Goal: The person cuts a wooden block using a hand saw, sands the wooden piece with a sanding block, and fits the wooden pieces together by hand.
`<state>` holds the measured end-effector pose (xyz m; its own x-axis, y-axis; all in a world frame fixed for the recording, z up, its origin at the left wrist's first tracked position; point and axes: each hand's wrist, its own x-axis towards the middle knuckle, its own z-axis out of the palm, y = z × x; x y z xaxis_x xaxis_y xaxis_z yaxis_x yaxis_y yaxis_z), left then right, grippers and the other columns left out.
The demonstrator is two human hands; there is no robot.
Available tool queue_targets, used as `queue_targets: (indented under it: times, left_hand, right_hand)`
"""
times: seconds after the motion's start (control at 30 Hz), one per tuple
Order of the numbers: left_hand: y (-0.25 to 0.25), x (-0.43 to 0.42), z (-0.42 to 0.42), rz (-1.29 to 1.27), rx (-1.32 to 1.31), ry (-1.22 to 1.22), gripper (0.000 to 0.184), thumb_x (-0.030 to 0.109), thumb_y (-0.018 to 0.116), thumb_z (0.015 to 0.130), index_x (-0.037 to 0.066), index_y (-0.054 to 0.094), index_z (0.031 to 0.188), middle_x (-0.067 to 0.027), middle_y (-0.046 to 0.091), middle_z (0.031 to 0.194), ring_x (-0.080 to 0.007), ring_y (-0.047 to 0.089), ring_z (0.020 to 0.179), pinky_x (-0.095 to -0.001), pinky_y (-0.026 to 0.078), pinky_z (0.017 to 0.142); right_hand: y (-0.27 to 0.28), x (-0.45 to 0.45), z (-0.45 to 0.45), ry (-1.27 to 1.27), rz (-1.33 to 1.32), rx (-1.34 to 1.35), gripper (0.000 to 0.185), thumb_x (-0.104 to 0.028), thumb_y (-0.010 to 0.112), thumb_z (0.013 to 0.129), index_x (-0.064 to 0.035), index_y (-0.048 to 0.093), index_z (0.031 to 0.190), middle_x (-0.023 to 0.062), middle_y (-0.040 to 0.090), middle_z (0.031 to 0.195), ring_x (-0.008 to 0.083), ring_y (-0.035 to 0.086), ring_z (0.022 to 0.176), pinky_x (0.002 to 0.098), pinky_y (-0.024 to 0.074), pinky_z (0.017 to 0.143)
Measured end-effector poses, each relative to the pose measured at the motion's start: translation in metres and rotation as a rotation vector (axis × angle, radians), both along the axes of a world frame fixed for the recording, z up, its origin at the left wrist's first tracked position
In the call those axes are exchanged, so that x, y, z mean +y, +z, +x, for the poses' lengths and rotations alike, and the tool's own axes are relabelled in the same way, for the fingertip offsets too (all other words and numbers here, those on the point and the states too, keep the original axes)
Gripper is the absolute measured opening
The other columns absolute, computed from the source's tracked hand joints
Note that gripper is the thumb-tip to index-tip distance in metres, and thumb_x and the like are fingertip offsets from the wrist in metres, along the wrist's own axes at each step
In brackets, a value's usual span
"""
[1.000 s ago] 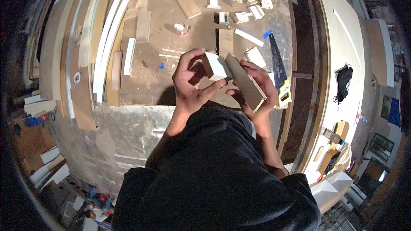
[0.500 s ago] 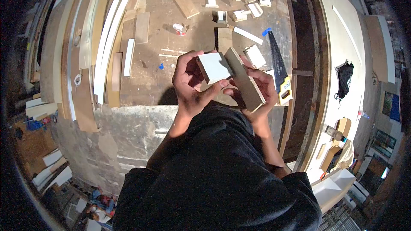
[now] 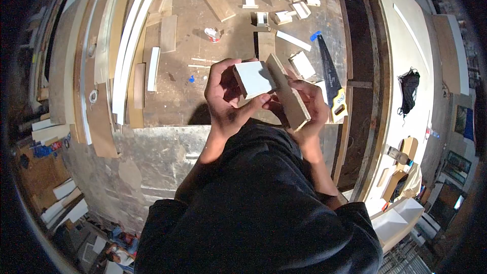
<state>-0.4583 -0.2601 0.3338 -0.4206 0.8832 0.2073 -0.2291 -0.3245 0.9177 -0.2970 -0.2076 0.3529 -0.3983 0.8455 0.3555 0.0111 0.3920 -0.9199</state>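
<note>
The left hand (image 3: 224,105) has fingers (image 3: 218,72) round the block (image 3: 252,78), the right hand (image 3: 317,109) round the board (image 3: 288,93); both look light, stiff, best held by edges.

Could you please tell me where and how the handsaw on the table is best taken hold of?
I'd grip its looped yellow-and-black handle from the near side, probably with the right hand once that lets go of the wooden board: the handle forms the saw's near end, while the dark blade points away.
</note>
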Motion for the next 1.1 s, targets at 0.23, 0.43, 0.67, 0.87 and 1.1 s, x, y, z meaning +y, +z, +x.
queue_targets:
  times: [0.23, 0.43, 0.67, 0.87, 1.1]
  left_hand:
    - [0.005, 0.002, -0.002, -0.006, 0.034, -0.04, 0.073, 0.012, 0.083, 0.078, 0.002, 0.036, 0.132, -0.0223, 0.058, 0.129, -0.023, 0.062, 0.114, -0.0368, 0.053, 0.096]
    - [0.004, 0.002, -0.007, -0.017, 0.049, -0.059, 0.074, 0.014, 0.084, 0.076, 0.003, 0.037, 0.132, -0.0195, 0.059, 0.128, -0.0207, 0.062, 0.113, -0.0342, 0.053, 0.095]
    - [0.012, 0.004, -0.005, -0.012, 0.094, -0.095, 0.075, 0.013, 0.084, 0.075, 0.002, 0.038, 0.134, -0.0182, 0.059, 0.127, -0.0196, 0.062, 0.112, -0.0336, 0.053, 0.095]
    - [0.014, 0.005, -0.001, -0.029, 0.067, -0.081, 0.074, 0.011, 0.083, 0.076, 0.002, 0.038, 0.134, -0.0182, 0.059, 0.128, -0.0203, 0.062, 0.112, -0.0342, 0.054, 0.095]
    - [0.008, 0.007, 0.008, -0.014, -0.128, -0.058, 0.071, 0.006, 0.08, 0.08, 0.002, 0.037, 0.136, -0.0167, 0.059, 0.125, -0.0229, 0.062, 0.113, -0.0362, 0.055, 0.096]
  right_hand:
    - [0.009, -0.004, 0.001, 0.073, -0.206, 0.097, 0.05, 0.003, 0.08, 0.078, 0.0085, 0.05, 0.118, 0.0291, 0.055, 0.132, 0.03, 0.066, 0.109, 0.0404, 0.0608, 0.088]
    - [-0.002, -0.002, 0.009, 0.133, -0.212, 0.127, 0.055, 0.006, 0.08, 0.077, 0.0074, 0.047, 0.121, 0.0272, 0.058, 0.125, 0.0281, 0.069, 0.101, 0.0394, 0.0621, 0.085]
    - [-0.01, 0.003, 0.017, 0.155, -0.094, 0.081, 0.055, 0.007, 0.08, 0.076, 0.0076, 0.047, 0.12, 0.027, 0.06, 0.119, 0.03, 0.069, 0.101, 0.0393, 0.0624, 0.084]
    - [-0.003, 0.004, 0.013, 0.092, -0.05, 0.097, 0.055, 0.006, 0.082, 0.075, 0.009, 0.049, 0.119, 0.0255, 0.061, 0.119, 0.0303, 0.068, 0.103, 0.0388, 0.0628, 0.083]
    - [-0.002, 0.004, 0.009, 0.058, 0.044, 0.118, 0.06, -0.004, 0.084, 0.076, 0.0087, 0.05, 0.125, 0.0243, 0.061, 0.122, 0.0306, 0.067, 0.106, 0.0403, 0.0612, 0.088]
